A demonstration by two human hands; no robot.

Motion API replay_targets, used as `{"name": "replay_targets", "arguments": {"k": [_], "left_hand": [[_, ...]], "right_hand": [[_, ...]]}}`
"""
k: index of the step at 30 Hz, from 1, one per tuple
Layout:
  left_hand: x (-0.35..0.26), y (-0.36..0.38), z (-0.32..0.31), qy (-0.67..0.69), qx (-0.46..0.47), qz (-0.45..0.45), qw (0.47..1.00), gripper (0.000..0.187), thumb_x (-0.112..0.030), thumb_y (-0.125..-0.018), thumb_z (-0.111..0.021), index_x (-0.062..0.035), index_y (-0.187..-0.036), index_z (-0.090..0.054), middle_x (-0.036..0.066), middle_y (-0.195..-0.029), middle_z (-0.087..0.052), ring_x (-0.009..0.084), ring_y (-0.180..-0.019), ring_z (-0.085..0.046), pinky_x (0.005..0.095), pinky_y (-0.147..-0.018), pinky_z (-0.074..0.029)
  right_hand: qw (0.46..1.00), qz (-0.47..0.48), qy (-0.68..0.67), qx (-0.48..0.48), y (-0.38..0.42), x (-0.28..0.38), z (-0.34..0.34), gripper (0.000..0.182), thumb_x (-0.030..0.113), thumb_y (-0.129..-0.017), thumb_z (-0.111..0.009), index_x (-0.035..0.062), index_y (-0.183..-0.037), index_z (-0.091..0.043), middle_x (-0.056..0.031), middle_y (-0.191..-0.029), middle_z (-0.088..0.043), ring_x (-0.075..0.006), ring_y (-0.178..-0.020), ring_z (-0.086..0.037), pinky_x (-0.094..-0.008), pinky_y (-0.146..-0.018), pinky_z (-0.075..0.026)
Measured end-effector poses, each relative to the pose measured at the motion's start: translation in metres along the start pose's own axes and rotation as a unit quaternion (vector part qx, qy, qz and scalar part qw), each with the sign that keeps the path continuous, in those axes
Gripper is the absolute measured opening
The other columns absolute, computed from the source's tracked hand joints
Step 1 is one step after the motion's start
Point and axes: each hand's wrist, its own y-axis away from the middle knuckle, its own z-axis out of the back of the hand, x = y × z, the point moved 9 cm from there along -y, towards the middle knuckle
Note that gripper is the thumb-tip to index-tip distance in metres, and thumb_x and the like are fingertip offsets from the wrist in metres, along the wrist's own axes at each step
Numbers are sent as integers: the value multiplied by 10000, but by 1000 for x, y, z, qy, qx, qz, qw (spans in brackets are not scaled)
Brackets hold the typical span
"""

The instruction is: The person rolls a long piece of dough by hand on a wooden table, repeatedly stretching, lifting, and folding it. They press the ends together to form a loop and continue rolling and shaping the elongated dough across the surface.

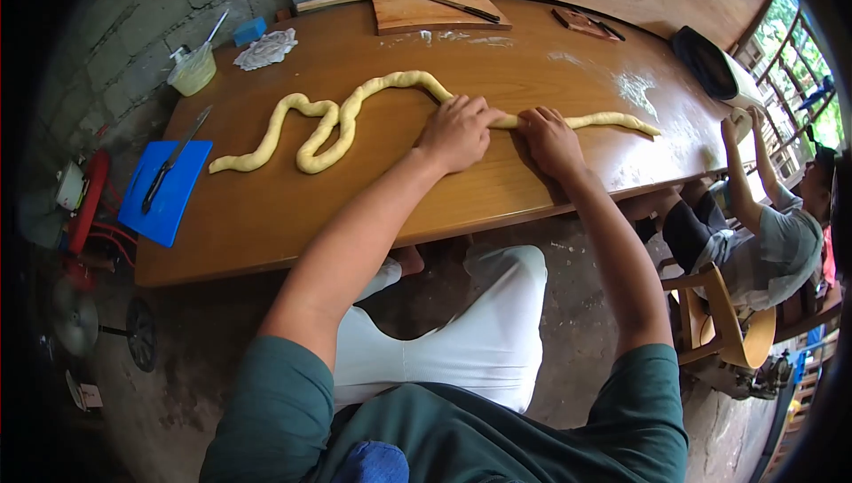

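A long yellow dough rope (324,141) winds in loose bends over the left half of the wooden table (293,208). It runs under both hands and tapers to a thin end at the right. My left hand (455,135) is closed over the rope, its fingertips curled down and partly hidden. A short way to the right, my right hand (552,141) also grips the dough, with knuckles up. A thin stretch of dough shows between the two hands.
A blue cutting board (182,203) with a knife (164,172) lies at the left edge. Behind stand a tub (193,72), a crumpled cloth (266,50), a blue sponge (249,31) and a wooden board (390,17). Flour marks the right side, where another person (763,225) sits.
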Motion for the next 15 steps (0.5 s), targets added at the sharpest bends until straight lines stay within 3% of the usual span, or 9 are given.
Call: {"name": "replay_targets", "arguments": {"k": [1, 4, 6, 8, 9, 10, 12, 13, 15], "left_hand": [[-10, 7, 10, 75, 24, -11, 997, 366, -137, -970, -619, -106, -1326, -698, 132, -1182, -681, 359, -1191, -630, 541, -1156, -440], [-17, 22, 34, 178, 40, -22, 983, 354, -112, -939, -645, -87, -1286, -714, 140, -1207, -683, 354, -1195, -634, 526, -1125, -475], [4, 30, 58, 19, 17, 2, 1000, 426, -175, -974, -643, -97, -1393, -662, 149, -1420, -636, 346, -1364, -572, 517, -1221, -402], [47, 42, 60, -93, 67, 124, 986, 573, -294, -1037, -603, -101, -1569, -509, 139, -1657, -459, 323, -1550, -405, 499, -1315, -272], [73, 52, 49, -101, 185, 203, 956, 694, -444, -1118, -453, -104, -1699, -282, 116, -1774, -259, 297, -1645, -218, 487, -1358, -129], [80, 55, 51, -100, 181, 203, 957, 694, -444, -1118, -453, -104, -1699, -282, 116, -1774, -259, 297, -1645, -218, 487, -1358, -129], [94, 67, 33, -78, 241, 205, 945, 719, -519, -1147, -312, -110, -1726, -190, 101, -1801, -176, 284, -1662, -153, 491, -1361, -92], [96, 67, 30, -76, 258, 218, 938, 731, -559, -1150, -214, -126, -1736, -146, 79, -1816, -105, 265, -1674, -79, 477, -1363, -35], [103, 64, 24, -67, 250, 229, 938, 736, -572, -1146, -198, -137, -1738, -144, 70, -1819, -88, 265, -1676, -59, 490, -1359, -15]], "right_hand": [[999, 10, -25, -31, 9, 10, 17, 206, 127, -939, -673, 104, -1144, -680, -117, -1048, -690, -346, -1074, -662, -461, -979, -539], [999, 30, 32, 23, 33, -8, 41, 265, 88, -881, -701, 114, -1144, -691, -104, -1102, -695, -348, -1116, -658, -457, -1002, -535], [994, -34, 90, 59, 47, -49, 47, 343, 38, -830, -699, 129, -1160, -696, -85, -1153, -691, -335, -1166, -647, -448, -1016, -532], [986, -72, 107, 109, 46, -68, 41, 419, 27, -844, -674, 113, -1254, -692, -105, -1263, -687, -345, -1231, -631, -449, -1062, -520], [990, -54, 119, 52, 42, -61, 42, 425, 40, -863, -665, 85, -1285, -692, -123, -1312, -679, -351, -1270, -615, -450, -1091, -505], [991, -36, 130, -3, 40, -48, 45, 435, 52, -882, -656, 57, -1315, -691, -141, -1362, -671, -357, -1308, -600, -451, -1121, -490], [997, -71, 18, -20, 22, 11, 47, 441, 136, -947, -650, -3, -1365, -660, -187, -1433, -640, -350, -1392, -547, -456, -1198, -430], [999, 4, 6, 34, 10, 51, 40, 495, 249, -1014, -635, -26, -1424, -604, -221, -1483, -607, -370, -1427, -527, -481, -1234, -392], [994, -29, -61, 90, -12, 63, -20, 805, 577, -1094, -477, -51, -1593, -413, -261, -1652, -436, -421, -1585, -326, -506, -1319, -238]]}}
